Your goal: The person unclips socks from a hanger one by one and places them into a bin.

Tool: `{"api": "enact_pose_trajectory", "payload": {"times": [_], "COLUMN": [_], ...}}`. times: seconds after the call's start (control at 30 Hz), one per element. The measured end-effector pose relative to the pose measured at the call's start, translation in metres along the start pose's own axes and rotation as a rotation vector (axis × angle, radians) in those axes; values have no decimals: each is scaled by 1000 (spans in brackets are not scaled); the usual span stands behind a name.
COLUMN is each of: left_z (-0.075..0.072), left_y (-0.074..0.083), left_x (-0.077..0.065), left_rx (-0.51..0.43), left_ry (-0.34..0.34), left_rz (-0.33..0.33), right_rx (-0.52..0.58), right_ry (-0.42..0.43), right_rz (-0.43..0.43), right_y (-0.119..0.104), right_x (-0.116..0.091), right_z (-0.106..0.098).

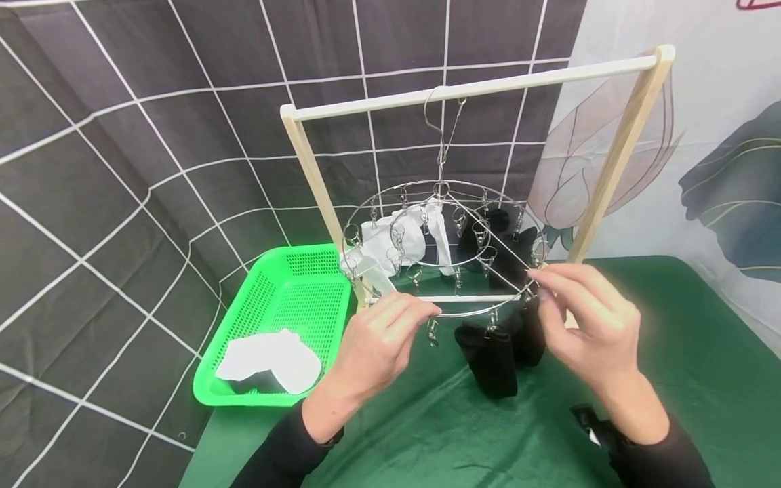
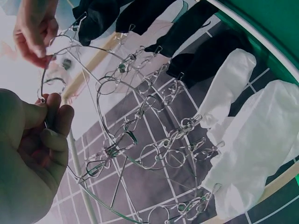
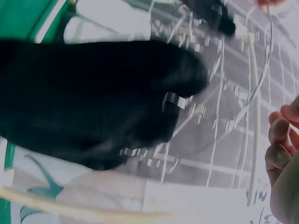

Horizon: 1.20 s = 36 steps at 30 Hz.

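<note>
A round metal clip hanger (image 1: 464,314) hangs by its hook, with small clips around two rings. My left hand (image 1: 381,335) pinches the front of its outer ring between thumb and fingers. At the ring's right side is my right hand (image 1: 594,325), fingers loosely bent; in the right wrist view its fingers (image 3: 279,133) appear apart from the wire. White socks (image 2: 252,151) hang from clips on the left and back. Black socks (image 1: 490,359) hang at the front right, with more black socks (image 1: 509,254) behind. The right wrist view is blurred.
A wooden rack with a white top bar (image 1: 378,103) carries the hanger. Left of it, a green plastic basket (image 1: 244,398) holds white socks (image 1: 295,366). A green cloth (image 1: 421,420) covers the table. Behind stands a dark gridded curtain (image 1: 244,41).
</note>
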<state>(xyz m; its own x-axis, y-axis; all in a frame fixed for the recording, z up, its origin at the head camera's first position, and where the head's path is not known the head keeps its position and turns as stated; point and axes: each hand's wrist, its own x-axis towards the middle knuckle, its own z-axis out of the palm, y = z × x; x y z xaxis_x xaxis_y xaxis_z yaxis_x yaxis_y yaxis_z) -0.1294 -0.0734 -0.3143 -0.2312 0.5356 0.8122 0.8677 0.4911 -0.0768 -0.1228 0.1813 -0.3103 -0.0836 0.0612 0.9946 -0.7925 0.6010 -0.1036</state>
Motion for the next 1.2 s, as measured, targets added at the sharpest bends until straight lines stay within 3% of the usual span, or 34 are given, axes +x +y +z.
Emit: {"api": "enact_pose_trajectory", "payload": {"times": [0.17,0.4,0.67,0.93,1.03,1.13,1.2], "left_z": [-2,-3,-7,-12,-13,-12,-9], "left_y": [-4,-10,-16,-15,-11,-6,-2], "left_x": [-2,-8,-10,-6,0,6,5], "left_rx": [-2,-12,-33,-20,-7,-46,-102], "left_ry": [8,19,43,97,183,331,377], "left_rz": [-20,-53,-62,-38,34,206,319], "right_rx": [20,106,175,153,145,139,120], "right_ry": [-82,-214,-247,-291,-289,-290,-291], "right_rz": [33,-61,-95,-139,-158,-170,-171], "right_y": [16,24,19,6,1,-4,-8], "right_x": [0,-8,-12,-8,-7,-7,-6], "right_z": [-9,-1,5,7,8,9,10]}}
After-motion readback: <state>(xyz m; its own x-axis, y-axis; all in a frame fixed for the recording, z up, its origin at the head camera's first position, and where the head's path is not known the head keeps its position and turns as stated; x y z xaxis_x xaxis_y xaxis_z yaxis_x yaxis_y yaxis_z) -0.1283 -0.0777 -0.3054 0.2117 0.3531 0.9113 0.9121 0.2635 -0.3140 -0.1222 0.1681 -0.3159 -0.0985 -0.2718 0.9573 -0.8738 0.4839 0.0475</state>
